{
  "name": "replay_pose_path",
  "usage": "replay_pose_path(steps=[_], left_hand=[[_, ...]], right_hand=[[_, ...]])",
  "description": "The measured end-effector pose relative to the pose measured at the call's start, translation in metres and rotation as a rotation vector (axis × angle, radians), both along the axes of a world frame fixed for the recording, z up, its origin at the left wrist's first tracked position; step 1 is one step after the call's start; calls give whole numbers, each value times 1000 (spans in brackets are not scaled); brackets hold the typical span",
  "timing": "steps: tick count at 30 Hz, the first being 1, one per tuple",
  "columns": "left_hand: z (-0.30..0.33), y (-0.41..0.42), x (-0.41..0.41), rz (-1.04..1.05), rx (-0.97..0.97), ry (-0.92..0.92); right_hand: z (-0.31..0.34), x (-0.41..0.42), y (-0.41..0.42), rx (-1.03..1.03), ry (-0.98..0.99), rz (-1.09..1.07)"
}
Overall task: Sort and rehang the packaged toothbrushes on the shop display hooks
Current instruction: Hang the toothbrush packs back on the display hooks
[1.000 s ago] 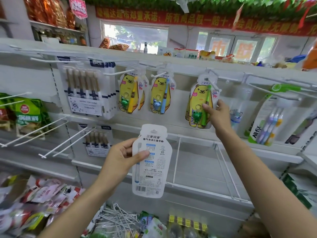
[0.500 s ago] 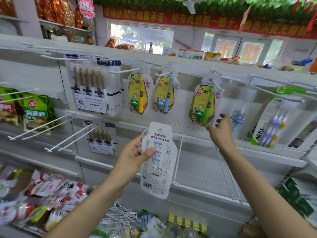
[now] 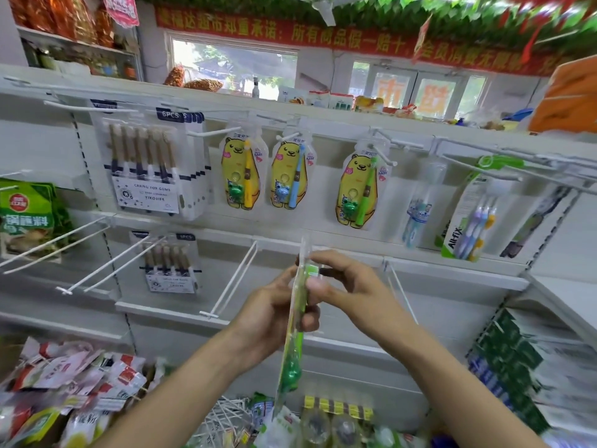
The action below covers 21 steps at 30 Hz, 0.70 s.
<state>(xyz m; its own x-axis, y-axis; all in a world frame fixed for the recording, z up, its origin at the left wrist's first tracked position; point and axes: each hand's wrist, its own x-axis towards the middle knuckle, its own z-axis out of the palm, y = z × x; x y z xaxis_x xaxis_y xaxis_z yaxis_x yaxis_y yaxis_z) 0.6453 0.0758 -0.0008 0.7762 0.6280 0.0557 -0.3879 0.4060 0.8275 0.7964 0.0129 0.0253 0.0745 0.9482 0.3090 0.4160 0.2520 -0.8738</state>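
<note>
White metal shelving (image 3: 323,130) carries thin wire hooks (image 3: 226,286) and glossy bear-shaped blister packs (image 3: 358,189) along its upper rail. Before the shelf's middle, both hands hold a flat clear toothbrush pack (image 3: 295,337), seen edge-on: the left hand (image 3: 271,315) curls round its middle, and the right hand (image 3: 345,286) pinches its top edge.
</note>
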Motion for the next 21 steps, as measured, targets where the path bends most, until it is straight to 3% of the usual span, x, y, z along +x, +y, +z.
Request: replay_pose_path(steps=[4, 11, 15, 21], left_hand=[[-3, -11, -6, -132, -11, 51], [-17, -10, -29, 83, 213, 270], [-24, -2, -46, 101, 229, 243], [-31, 2, -54, 187, 499, 224]], right_hand=[[5, -16, -14, -63, 188, 53], [13, -33, -23, 21, 190, -100], [23, -31, -24, 143, 274, -181], [44, -22, -36, 310, 371, -272]])
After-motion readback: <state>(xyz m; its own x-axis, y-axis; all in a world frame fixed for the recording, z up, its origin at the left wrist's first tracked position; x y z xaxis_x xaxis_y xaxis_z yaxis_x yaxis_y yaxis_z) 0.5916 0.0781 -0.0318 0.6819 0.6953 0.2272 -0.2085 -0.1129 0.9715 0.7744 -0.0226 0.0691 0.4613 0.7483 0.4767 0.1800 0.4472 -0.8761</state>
